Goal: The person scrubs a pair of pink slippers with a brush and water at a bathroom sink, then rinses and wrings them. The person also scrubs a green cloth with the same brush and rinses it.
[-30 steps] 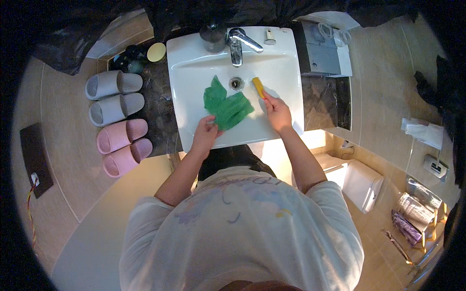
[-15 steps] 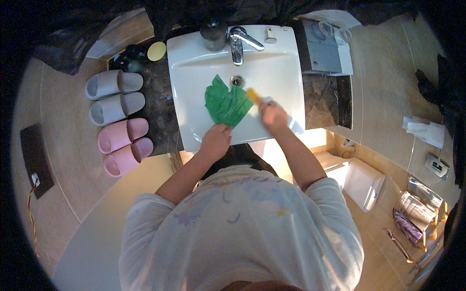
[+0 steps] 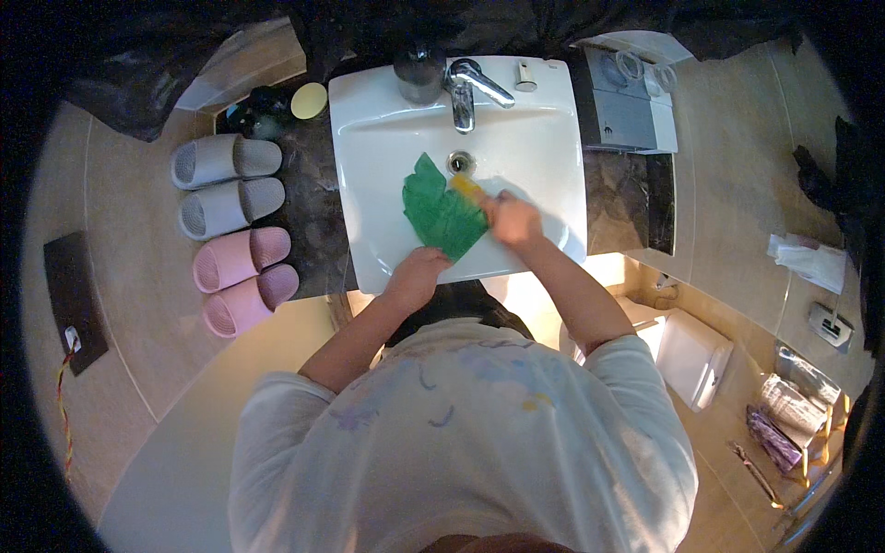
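A flat piece of green cloth [image 3: 435, 207] lies in the white sink [image 3: 373, 175], just to the near left of the drain [image 3: 460, 163]. At the sink's front edge, my left hand [image 3: 417, 276] pinches the cloth's near corner. My right hand [image 3: 515, 222], slightly smeared by motion, is closed round a brush [image 3: 466, 188] with a yellow end. That yellow end rests on or just over the cloth's right upper edge; my fingers cover the handle.
Behind the basin stand a chrome faucet [image 3: 464, 106] and a dark bottle [image 3: 419, 76]. Grey slippers [image 3: 230, 208] and pink slippers [image 3: 241, 258] line the left of the dark counter. A grey box [image 3: 619, 106] sits at the right. A white toilet [image 3: 691, 355] stands lower right.
The brush's yellow end has shifted left relative to the cloth, from beside its right edge onto or over it. My left hand keeps its hold. The whole view has shifted slightly.
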`<state>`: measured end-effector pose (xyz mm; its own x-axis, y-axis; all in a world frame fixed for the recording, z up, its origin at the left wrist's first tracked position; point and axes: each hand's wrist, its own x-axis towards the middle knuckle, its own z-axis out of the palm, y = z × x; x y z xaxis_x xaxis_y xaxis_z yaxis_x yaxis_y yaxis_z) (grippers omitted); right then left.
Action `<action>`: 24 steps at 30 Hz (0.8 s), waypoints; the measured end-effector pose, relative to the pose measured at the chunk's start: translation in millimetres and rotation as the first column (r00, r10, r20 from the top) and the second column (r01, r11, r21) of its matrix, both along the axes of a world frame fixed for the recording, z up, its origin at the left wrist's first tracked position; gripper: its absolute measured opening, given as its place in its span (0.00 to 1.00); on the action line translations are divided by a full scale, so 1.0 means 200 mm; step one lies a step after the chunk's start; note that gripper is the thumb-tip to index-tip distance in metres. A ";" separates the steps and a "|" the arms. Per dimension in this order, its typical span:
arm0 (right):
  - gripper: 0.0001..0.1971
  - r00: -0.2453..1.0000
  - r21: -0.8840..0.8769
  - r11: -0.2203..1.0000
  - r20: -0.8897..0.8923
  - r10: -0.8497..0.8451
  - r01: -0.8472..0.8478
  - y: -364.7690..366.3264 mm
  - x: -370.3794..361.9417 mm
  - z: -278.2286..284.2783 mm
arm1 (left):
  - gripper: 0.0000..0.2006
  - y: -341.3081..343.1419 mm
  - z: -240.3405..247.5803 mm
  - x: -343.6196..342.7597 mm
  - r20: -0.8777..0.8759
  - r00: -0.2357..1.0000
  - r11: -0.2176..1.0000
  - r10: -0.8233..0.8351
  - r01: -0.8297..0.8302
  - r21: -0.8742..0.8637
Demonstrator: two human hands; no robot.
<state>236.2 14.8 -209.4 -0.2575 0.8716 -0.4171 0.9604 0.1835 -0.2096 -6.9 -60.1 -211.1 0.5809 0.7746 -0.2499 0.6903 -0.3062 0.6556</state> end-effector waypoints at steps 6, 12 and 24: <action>0.20 0.982 0.073 0.992 -0.153 0.114 -0.104 -0.06 0.02 -0.06 | 0.15 -0.02 -0.05 -0.03 0.057 0.998 1.000 -0.003 0.004 -0.005; 0.19 0.990 0.085 0.993 -0.106 0.094 -0.085 0.03 0.00 -0.05 | 0.13 -0.01 -0.03 -0.01 0.123 0.991 0.999 0.043 -0.043 -0.005; 0.22 0.966 -0.044 0.969 -0.099 0.239 -0.244 0.05 -0.11 -0.03 | 0.15 -0.06 -0.10 -0.04 0.200 0.976 0.994 0.084 -0.097 0.054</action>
<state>215.0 24.5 -215.4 -0.4974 0.7549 -0.4275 0.8650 0.3936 -0.3114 -14.2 -71.7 -230.5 0.5405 0.8369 -0.0865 0.5763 -0.2934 0.7627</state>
